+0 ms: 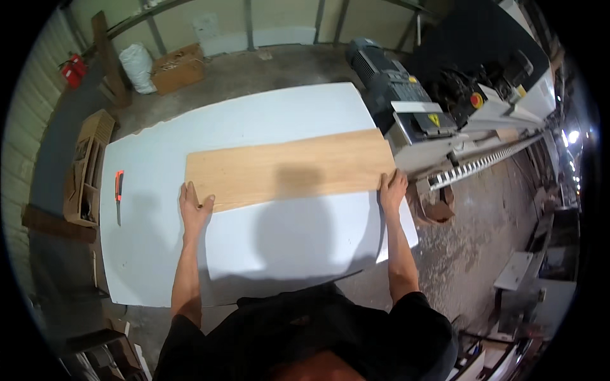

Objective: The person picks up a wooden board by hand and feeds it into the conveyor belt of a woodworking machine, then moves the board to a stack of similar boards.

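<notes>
A long, light-brown wooden board [254,171] lies across a white panel-topped table [152,159], slightly skewed, its right end higher in view. At its near left corner is my left hand [196,204], thumb spread along the near edge and fingers by the left end. My right hand [393,189] grips the near right corner, its fingers bent over the edge. What the undersides of my fingers touch is hidden. Far to the left on the white surface rests an orange-and-black utility knife [119,187] with its blade pointing toward me.
Beyond the table's right side stands a machine with a grey motor [387,73] and a red stop button [476,100]. A cardboard box [178,68] and a white sack [137,68] sit by the far wall. Another open box [89,168] is left of the table.
</notes>
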A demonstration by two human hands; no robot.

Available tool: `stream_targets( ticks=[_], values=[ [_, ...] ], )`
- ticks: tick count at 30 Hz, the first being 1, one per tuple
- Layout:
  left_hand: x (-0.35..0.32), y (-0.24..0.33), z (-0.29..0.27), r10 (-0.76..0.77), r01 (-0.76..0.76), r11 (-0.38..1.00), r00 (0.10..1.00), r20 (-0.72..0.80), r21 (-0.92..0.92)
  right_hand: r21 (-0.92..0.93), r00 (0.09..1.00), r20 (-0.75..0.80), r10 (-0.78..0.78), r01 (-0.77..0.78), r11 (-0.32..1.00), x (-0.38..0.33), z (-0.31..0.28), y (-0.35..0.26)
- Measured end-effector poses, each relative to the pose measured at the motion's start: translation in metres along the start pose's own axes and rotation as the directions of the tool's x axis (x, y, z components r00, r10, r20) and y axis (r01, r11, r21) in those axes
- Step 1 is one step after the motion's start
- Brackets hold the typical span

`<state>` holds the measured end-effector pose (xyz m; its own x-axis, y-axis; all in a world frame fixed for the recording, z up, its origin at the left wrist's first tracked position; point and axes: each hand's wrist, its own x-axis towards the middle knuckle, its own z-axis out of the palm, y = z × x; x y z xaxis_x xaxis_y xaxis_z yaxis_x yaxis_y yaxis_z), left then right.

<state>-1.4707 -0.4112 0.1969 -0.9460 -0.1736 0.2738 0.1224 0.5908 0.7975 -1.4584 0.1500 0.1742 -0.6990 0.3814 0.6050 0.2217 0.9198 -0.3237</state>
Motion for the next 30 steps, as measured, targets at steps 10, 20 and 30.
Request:
stream_targets(
  ticks=[10,20,30],
  values=[
    [-0.020,0.014,-0.013,0.064,-0.076,0.957,0.997,0.053,0.281,0.171,0.986,0.142,0.083,-0.107,0.979,0.076,0.050,-0.006],
    [-0.097,0.030,-0.028,-0.056,0.023,0.925,0.996,0.076,0.378,0.258,0.986,0.147,0.083,-0.120,0.959,0.032,0.012,0.017],
    [-0.114,-0.005,-0.016,0.081,-0.061,0.980,0.992,-0.096,0.189,0.560,0.653,0.379,-0.656,0.403,0.724,-0.058,-0.039,-0.126]
  ],
)
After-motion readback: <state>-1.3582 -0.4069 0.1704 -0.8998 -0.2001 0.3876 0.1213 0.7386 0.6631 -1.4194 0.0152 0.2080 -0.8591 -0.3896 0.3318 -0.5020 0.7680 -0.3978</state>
